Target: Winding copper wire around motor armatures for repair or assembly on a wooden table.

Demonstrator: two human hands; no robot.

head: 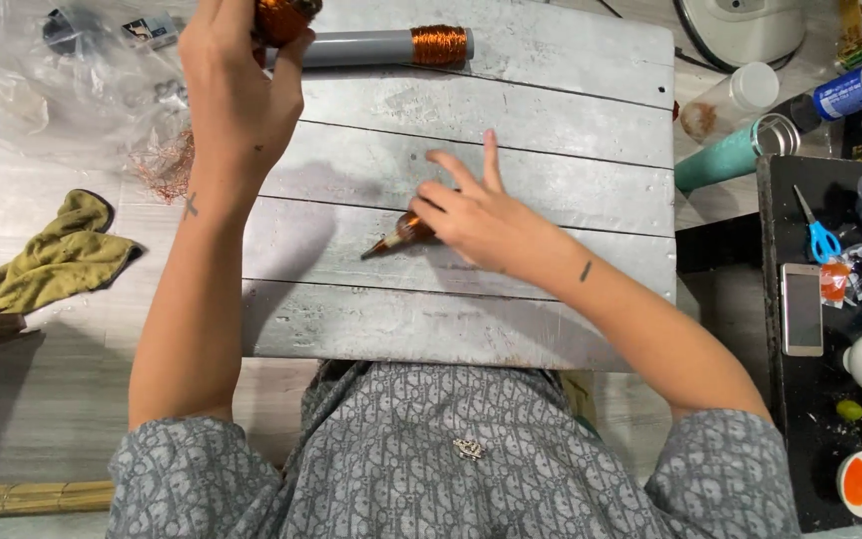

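Right hand (481,225) grips a small copper-wound tool (401,235) at mid-board (551,120), its tip pointing left and toward me. Left hand (236,80), farther out, clasps the tube (361,47) lying crosswise along the far edge, a coil (439,45) at its right end.

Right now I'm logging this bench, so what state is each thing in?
left hand: closed around a copper wire coil.
right hand: fingers spread, gripping a small copper-wound piece lying on the grey board.
grey tube: lying flat, copper winding near one end.
olive cloth: crumpled on the floor.
blue scissors: lying closed.
phone: screen dark.
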